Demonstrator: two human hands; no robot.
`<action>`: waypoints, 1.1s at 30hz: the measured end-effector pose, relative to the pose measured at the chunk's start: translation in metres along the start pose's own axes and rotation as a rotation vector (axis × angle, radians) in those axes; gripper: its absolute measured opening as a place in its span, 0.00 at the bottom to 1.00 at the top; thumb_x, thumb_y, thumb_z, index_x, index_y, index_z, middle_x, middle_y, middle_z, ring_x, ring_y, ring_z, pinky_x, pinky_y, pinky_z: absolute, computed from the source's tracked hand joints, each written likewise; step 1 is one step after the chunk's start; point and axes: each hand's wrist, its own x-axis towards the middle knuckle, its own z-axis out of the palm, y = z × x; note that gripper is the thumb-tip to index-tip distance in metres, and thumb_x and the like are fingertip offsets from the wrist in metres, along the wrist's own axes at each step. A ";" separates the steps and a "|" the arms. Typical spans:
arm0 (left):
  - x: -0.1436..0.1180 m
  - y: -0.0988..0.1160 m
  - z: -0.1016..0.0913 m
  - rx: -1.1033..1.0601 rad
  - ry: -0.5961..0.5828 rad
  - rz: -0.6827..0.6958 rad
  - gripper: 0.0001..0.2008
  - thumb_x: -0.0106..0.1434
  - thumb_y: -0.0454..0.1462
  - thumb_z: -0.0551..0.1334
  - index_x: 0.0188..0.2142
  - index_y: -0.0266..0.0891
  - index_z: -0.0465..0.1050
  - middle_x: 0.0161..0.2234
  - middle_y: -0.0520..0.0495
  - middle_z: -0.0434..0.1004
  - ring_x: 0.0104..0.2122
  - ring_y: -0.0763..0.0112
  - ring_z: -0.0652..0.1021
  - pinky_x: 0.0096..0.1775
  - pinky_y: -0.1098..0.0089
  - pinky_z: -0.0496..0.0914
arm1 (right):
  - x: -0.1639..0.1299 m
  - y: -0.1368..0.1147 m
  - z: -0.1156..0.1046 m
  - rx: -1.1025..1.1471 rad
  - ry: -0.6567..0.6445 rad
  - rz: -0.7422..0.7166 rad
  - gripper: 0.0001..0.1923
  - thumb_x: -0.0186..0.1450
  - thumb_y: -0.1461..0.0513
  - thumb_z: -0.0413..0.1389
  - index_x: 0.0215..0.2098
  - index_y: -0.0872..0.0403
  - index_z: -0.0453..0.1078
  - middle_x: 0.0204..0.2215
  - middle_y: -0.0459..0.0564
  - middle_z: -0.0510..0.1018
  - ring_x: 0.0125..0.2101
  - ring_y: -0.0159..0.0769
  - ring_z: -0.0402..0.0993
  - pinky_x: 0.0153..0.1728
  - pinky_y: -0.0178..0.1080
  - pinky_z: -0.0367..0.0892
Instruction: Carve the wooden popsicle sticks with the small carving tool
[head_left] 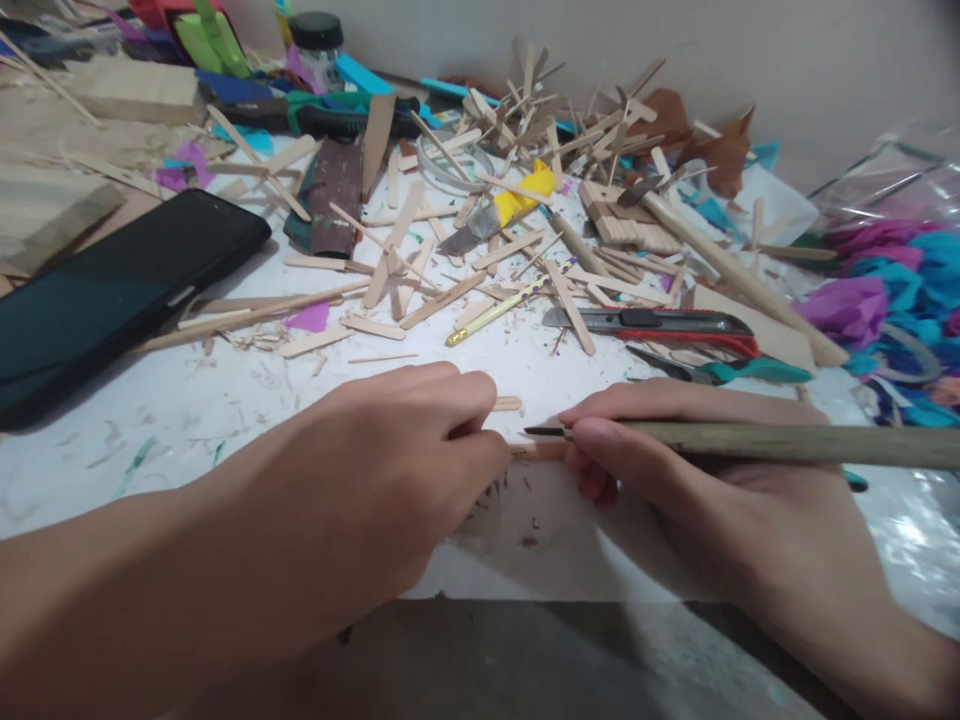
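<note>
My left hand (405, 460) is closed near the front of the white work surface, its fingers wrapped round one end of a thin wooden strip (536, 452). Most of that strip lies hidden under the hand. A carving tool (750, 441) with a long wooden handle and a dark pointed tip is pinched in my right hand (720, 490). Its tip points left, just above the strip, and whether it touches the wood I cannot tell. The curled lower fingers of the right hand are by the strip's right end. A craft stick (508, 404) pokes out beyond my left knuckles.
A black phone (127, 290) lies at the left. Behind my hands are a red-and-black utility knife (660, 325), green-handled pliers (750, 371), a yellow pencil (502, 308) and a heap of craft sticks (540, 120). Crumpled coloured paper (900, 280) sits at the right.
</note>
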 end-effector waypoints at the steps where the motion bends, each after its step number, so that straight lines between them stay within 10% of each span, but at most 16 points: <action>1: 0.000 0.000 0.000 0.007 -0.007 0.002 0.16 0.72 0.25 0.53 0.31 0.39 0.73 0.31 0.49 0.67 0.30 0.67 0.68 0.31 0.64 0.60 | 0.000 0.000 0.000 -0.014 0.007 -0.013 0.09 0.66 0.57 0.68 0.28 0.46 0.84 0.22 0.46 0.86 0.20 0.37 0.80 0.22 0.35 0.77; 18: 0.001 -0.002 0.001 0.076 0.030 0.086 0.19 0.73 0.23 0.55 0.31 0.39 0.78 0.30 0.49 0.73 0.32 0.65 0.70 0.32 0.63 0.61 | -0.017 -0.001 0.005 -0.090 0.026 -0.009 0.07 0.64 0.62 0.65 0.27 0.47 0.79 0.29 0.48 0.88 0.21 0.39 0.80 0.13 0.36 0.63; 33: -0.001 -0.002 0.000 -0.001 0.027 0.035 0.18 0.74 0.24 0.54 0.36 0.38 0.81 0.34 0.48 0.75 0.35 0.66 0.71 0.35 0.65 0.65 | -0.004 0.002 -0.003 -0.050 -0.085 0.007 0.07 0.66 0.58 0.68 0.29 0.43 0.84 0.32 0.46 0.90 0.26 0.41 0.84 0.22 0.38 0.76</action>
